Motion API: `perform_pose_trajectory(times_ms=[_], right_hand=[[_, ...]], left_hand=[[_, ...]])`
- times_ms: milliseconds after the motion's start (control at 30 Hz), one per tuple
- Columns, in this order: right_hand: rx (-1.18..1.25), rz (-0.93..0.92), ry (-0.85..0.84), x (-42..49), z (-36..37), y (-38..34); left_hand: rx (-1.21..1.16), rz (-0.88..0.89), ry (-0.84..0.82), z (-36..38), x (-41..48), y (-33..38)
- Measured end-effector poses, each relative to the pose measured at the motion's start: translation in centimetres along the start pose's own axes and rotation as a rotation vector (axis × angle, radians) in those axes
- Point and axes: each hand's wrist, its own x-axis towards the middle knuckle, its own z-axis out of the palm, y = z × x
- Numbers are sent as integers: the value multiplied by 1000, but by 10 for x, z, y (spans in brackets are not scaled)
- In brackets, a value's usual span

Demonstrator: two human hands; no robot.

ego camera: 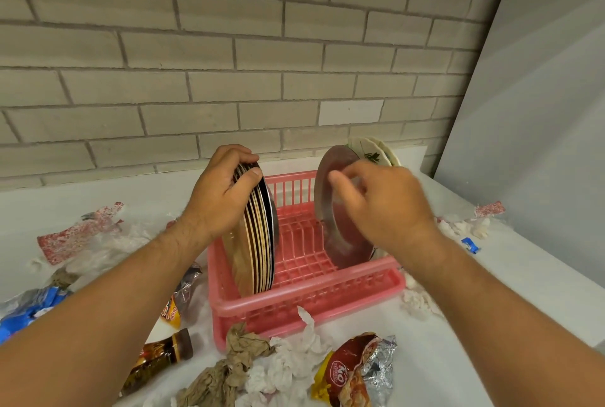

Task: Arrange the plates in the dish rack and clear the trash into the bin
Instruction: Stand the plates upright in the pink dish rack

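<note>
Plate stack (258, 236) stands on edge in rack (304, 296), left grip (219, 200) clasping it; right grip (389, 206) blurred, unclear.

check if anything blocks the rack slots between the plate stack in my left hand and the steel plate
Nothing visible does. The middle slots of the pink rack are bare between the plate stack the left hand grips and the steel plate at the right hand. Trash lies outside the rack.

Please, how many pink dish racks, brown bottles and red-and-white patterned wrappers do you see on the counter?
Pink dish rack: 1
Brown bottle: 1
Red-and-white patterned wrappers: 2
Total: 4
</note>
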Motion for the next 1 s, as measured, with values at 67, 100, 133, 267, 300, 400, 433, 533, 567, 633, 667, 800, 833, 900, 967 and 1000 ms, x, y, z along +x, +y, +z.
perform_pose_trajectory(times_ms=[67, 100, 133, 267, 300, 400, 433, 533, 567, 633, 667, 800, 833, 900, 967, 1000], right_hand=[[266, -29, -127, -7, 20, -20], [369, -17, -180, -10, 31, -28], [441, -2, -220, -13, 42, -34], [533, 10, -264, -19, 69, -49], [497, -1, -253, -18, 71, -51], [366, -32, -198, -13, 74, -58], [346, -25, -193, -9, 74, -61], [314, -2, -215, 4, 74, -66], [306, 2, -236, 9, 73, -67], [301, 7, -263, 18, 71, -65], [304, 12, -266, 24, 68, -64], [281, 17, -249, 41, 54, -56], [277, 18, -245, 43, 53, -54], [265, 29, -245, 42, 52, -49], [258, 34, -238, 41, 52, -46], [257, 38, -236, 41, 51, -46]], left_hand=[[-18, 7, -5, -1, 0, 0], [-17, 12, -8, -1, 1, -1], [-15, 16, -12, -2, 1, -2], [-30, 20, -27, -5, -1, -3], [-30, 19, -26, -7, -1, -3], [-42, 21, -24, -10, -3, -6], [-47, 24, -25, -11, -4, -6], [-52, 29, -34, -10, -5, -7], [-42, 32, -38, -10, -6, -6], [1, 44, -41, -11, -5, -6], [31, 49, -35, -11, -5, -6], [69, 1, 3, -11, -6, -3], [64, -14, 4, -11, -7, -3], [35, -35, 5, -11, -9, -4], [11, -35, 8, -11, -10, -6], [8, -33, 6, -12, -10, -8]])
